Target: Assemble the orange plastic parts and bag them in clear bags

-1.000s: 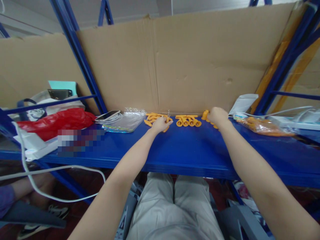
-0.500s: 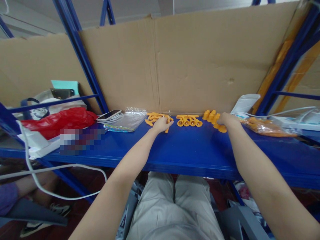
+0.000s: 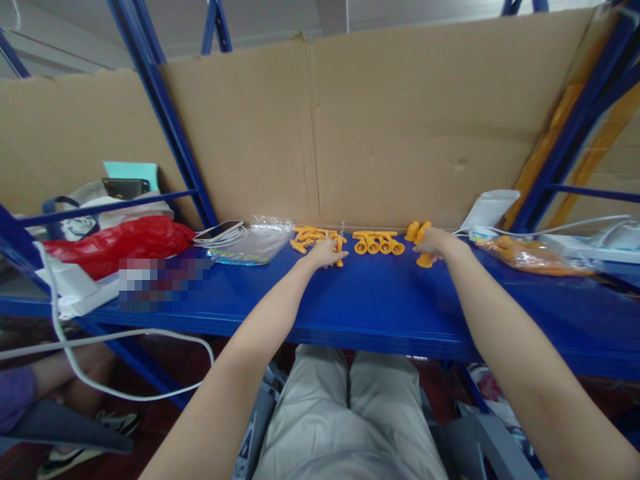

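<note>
While four orange funnel-ended parts lie in a row near the back edge of the table, the pile to their left is jumbled — the lining-up looks partly done. The left hand pinches an orange piece; the right hand curls over orange cups — whether gripping, I cannot tell.

orange pieces obstruct the back; the shelf front is passable.
</note>
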`<state>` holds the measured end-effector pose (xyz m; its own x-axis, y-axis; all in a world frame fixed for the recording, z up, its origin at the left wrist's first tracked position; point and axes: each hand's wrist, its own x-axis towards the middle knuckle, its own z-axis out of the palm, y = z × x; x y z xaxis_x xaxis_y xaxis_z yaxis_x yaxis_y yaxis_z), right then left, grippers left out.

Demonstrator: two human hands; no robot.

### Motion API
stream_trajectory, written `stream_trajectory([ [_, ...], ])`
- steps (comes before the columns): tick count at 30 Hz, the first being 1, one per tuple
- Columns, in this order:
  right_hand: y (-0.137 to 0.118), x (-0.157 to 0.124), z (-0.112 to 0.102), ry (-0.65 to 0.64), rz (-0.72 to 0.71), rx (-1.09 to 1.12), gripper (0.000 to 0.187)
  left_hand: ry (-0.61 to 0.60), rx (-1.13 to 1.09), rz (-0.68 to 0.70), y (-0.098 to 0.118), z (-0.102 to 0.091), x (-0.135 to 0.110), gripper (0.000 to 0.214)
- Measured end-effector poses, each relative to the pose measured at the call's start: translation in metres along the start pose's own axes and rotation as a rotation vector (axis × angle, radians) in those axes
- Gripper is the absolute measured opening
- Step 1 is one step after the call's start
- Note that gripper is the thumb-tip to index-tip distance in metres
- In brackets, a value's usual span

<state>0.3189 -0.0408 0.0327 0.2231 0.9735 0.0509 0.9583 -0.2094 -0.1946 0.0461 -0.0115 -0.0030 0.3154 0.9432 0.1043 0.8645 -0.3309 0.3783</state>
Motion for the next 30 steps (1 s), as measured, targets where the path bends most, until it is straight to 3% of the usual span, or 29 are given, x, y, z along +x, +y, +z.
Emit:
stream_trajectory([
  [3, -0.005, 0.004, 0.011, -0.091, -0.008, -0.008, 0.018, -0.013, -0.034, -0.002, 0.0, 0.0, -0.001, 0.026],
  [6, -0.002, 0.012, 0.022, -0.093, -0.08, 0.072, 0.03, -0.026, -0.065, -0.005, -0.001, 0.0, 0.0, 0.025],
  [9, 0.006, 0.02, 0.029, -0.08, -0.065, 0.107, 0.036, -0.041, -0.09, 0.015, -0.003, 0.001, 0.002, 0.024],
  [16, 0.007, 0.023, 0.026, 0.126, 0.032, -0.003, 0.039, -0.028, -0.089, 0.032, -0.006, 0.004, 0.006, 0.02],
  [22, -0.005, 0.017, 0.023, 0.274, -0.016, 0.016, 0.034, -0.001, -0.111, 0.083, -0.007, 0.006, 0.007, 0.015],
  [25, -0.006, 0.018, 0.025, 0.341, -0.147, 0.029, 0.028, 0.07, -0.071, 0.154, -0.01, 0.009, 0.011, 0.017],
  [30, -0.006, 0.021, 0.029, 0.422, -0.325, -0.014, 0.026, 0.294, 0.066, 0.29, -0.017, 0.016, 0.021, 0.013],
])
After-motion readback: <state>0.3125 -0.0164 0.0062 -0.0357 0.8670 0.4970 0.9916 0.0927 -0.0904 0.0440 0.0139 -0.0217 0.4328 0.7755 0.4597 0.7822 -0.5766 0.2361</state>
